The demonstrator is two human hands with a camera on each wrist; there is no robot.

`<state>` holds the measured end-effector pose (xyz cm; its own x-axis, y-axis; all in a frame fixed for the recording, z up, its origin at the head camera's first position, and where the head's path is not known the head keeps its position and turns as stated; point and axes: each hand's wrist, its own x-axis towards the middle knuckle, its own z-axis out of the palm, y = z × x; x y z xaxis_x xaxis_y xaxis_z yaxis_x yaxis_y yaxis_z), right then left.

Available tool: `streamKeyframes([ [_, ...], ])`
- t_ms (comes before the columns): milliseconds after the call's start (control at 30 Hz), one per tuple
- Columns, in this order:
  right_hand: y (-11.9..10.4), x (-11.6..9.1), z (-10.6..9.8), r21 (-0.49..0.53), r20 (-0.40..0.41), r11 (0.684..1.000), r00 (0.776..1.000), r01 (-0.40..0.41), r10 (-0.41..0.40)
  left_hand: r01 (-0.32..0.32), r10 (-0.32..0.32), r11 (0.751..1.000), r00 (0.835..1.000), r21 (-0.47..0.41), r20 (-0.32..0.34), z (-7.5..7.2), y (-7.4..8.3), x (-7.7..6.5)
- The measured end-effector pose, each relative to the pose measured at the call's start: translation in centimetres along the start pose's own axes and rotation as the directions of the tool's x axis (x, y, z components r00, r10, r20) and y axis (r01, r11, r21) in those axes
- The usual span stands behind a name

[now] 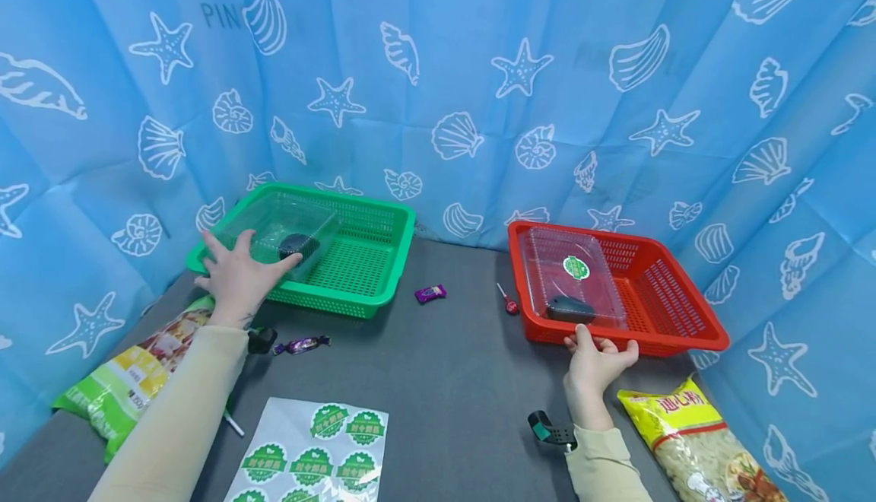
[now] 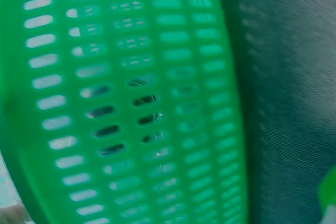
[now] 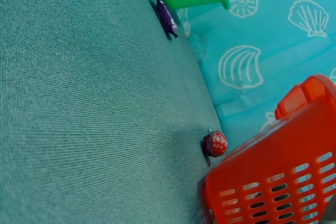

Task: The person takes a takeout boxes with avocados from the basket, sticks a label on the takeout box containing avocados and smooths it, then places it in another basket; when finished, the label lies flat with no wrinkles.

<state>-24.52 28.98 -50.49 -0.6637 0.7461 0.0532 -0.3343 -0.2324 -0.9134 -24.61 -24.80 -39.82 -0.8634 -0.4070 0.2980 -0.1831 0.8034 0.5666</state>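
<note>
My left hand, fingers spread, is over the front left of the green basket, next to a clear plastic box with a dark object inside. Whether its fingers touch the box, I cannot tell. At the front rim of the red basket, my right hand has its fingertips against or very near the edge. In that basket lies another clear plastic box, with a round green sticker and a dark object at its near end. The wrist views show the baskets' slotted walls.
Purple-wrapped candies and a red lollipop lie on the grey table. A sheet of green stickers is in front. Food bags lie at left and right. A blue curtain hangs behind.
</note>
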Motion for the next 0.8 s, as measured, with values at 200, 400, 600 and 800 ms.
streamKeyframes([
  [200,0.1,0.0,0.0,-0.007,0.004,1.000,1.000,0.000,0.000,-0.014,0.013,1.000,0.999,-0.023,-0.036,-0.3,0.9,0.2],
  [400,-0.1,0.1,0.0,-0.004,-0.005,1.000,1.000,-0.007,0.007,-0.034,0.028,0.991,0.998,-0.126,-0.051,-0.4,1.2,0.6],
  [600,0.1,0.2,-0.1,0.006,-0.010,1.000,1.000,-0.008,0.008,-0.008,0.005,0.985,1.000,-0.172,-0.020,-0.5,1.3,0.7],
  [800,0.1,0.2,0.0,-0.006,-0.006,1.000,1.000,-0.004,0.004,-0.056,0.046,0.983,0.997,-0.172,-0.058,-0.5,1.3,0.8],
])
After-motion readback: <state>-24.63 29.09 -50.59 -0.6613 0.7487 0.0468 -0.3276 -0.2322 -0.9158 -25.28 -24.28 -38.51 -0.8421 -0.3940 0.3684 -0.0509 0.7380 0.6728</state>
